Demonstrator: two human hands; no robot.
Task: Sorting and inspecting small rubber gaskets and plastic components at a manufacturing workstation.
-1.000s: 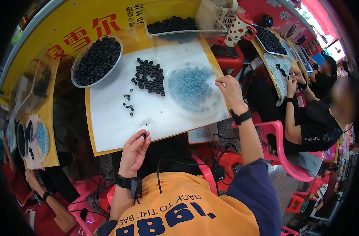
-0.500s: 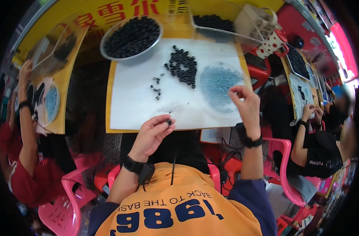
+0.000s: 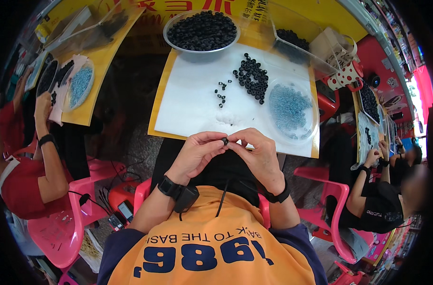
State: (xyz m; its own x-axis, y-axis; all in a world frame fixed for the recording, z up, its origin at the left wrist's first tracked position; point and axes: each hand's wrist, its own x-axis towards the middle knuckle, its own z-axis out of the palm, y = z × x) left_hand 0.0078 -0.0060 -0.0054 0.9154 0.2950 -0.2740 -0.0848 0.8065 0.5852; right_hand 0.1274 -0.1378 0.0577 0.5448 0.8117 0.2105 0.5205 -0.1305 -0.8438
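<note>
Versus 1 s ago: right hand [image 3: 259,159] was out over the dish of blue bits [image 3: 291,110]; it's now back at the near edge of the white sheet [image 3: 192,107], meeting the left hand [image 3: 193,154]. L to R: left fingertips pinched on a small black ring [image 3: 224,141]; right fingertips closed on the same ring from the other side. Bowl of black rings [image 3: 202,31] at far edge, loose ring pile [image 3: 251,76] beside dish. Judged: fitting step in hand.

Taking the white sheet [image 3: 197,107] as landmark: its near-left stretch lies bare, open to the hands. Loose black rings [image 3: 252,76] crowd its far middle, a dish of blue bits [image 3: 291,111] blocks its right, a bowl [image 3: 202,31] its far edge.
</note>
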